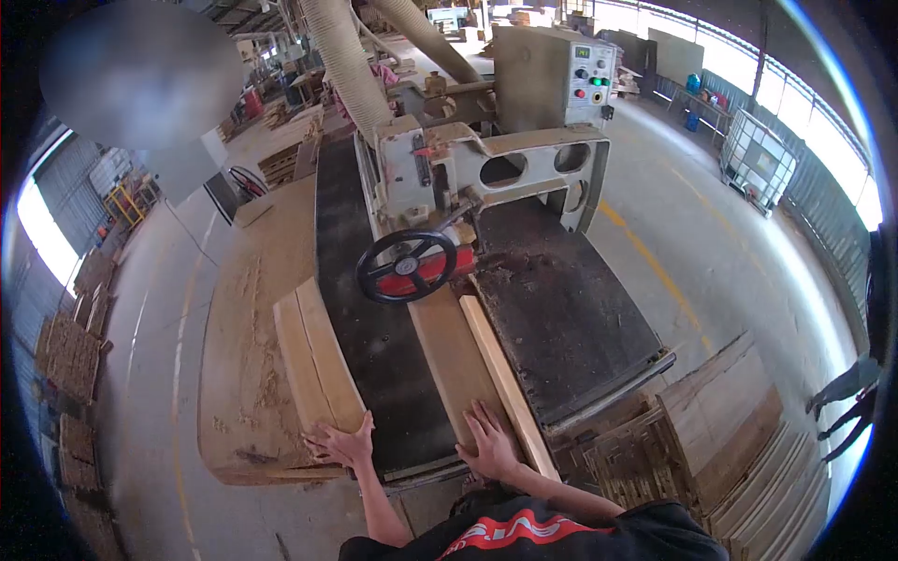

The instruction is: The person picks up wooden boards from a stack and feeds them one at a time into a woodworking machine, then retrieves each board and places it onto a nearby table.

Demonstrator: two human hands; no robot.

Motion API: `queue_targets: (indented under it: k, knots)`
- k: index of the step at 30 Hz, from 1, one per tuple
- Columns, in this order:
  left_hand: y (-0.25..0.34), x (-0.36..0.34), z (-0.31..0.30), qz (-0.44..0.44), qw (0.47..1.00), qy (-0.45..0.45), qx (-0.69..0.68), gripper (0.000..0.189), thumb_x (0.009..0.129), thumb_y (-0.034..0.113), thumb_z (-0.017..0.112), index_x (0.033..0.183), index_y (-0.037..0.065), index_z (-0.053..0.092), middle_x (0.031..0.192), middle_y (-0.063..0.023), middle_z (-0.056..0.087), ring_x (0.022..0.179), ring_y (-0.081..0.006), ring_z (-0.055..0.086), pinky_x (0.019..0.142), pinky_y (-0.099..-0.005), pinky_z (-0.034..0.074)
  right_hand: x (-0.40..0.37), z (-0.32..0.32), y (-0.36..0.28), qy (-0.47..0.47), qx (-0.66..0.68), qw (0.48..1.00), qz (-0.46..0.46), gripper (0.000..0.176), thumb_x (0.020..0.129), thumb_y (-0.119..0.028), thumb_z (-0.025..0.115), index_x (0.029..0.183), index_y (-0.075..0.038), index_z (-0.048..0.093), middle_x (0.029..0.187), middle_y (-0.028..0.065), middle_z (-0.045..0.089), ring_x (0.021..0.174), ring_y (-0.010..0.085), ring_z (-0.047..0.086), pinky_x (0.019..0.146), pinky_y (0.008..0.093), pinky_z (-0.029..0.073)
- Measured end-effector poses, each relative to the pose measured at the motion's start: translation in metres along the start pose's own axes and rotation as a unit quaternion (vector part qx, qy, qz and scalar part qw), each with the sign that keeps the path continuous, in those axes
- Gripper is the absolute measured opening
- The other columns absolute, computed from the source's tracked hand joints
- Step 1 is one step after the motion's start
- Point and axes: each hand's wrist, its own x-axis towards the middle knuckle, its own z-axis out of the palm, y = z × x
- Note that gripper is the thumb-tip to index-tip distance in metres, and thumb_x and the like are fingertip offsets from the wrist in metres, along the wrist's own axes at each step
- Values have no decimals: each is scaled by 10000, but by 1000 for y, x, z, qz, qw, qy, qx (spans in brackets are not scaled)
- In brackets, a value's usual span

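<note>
My right hand (490,445) lies flat with its fingers apart on a wide wooden board (456,363). That board rests on the black machine table (374,351), its far end under the machine head by a black handwheel (406,266). Along the board's right side runs a pale wooden strip (505,379). At the left, my left hand (342,441) touches the near end of a pair of light boards (316,360), its fingers spread. These boards lie side by side, partly on the wooden side table (245,374) and against the black surface.
A grey control box (589,79) with lit buttons stands behind the machine head. Ribbed ducts (341,61) rise from it. Stacked planks (758,477) lie at the lower right, with more timber stacks (70,365) far left. Another person's legs (847,402) show at the right edge.
</note>
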Motion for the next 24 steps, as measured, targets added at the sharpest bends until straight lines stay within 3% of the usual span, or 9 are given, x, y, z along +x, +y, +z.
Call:
queue_targets:
  k: [11,16,19,24]
  knots:
    - [-2,1,4,7,1000,-8,19,1464,584,886,812,1673,56,295,1720,-330,176,1593,-511,169,1193,-777,190,1,-2,0,2,6,1000,-5,795,876,-316,814,1518,18,488,1690,292,324,1566,476,314,1270,569,310]
    - [-1,2,6,1,1000,-10,25,1474,580,902,797,1675,55,289,1722,-332,172,1586,-516,191,1191,-775,196,1,0,3,-15,-9,1000,-5,780,924,-326,771,1542,33,458,1709,286,285,1581,471,277,1279,551,304]
    - [-2,1,4,17,1000,-2,-1,1385,639,844,829,1645,22,350,1728,-343,136,1591,-539,153,1175,-800,184,1,-4,-1,-23,-8,1000,2,783,923,-338,772,1543,26,461,1710,282,283,1580,469,278,1277,549,314]
    - [-4,6,12,7,1000,-13,22,1443,601,891,796,1658,29,328,1724,-339,164,1592,-511,182,1188,-767,207,3,-5,-2,-25,-15,1000,4,790,912,-332,781,1542,25,464,1701,282,301,1575,469,290,1273,546,323]
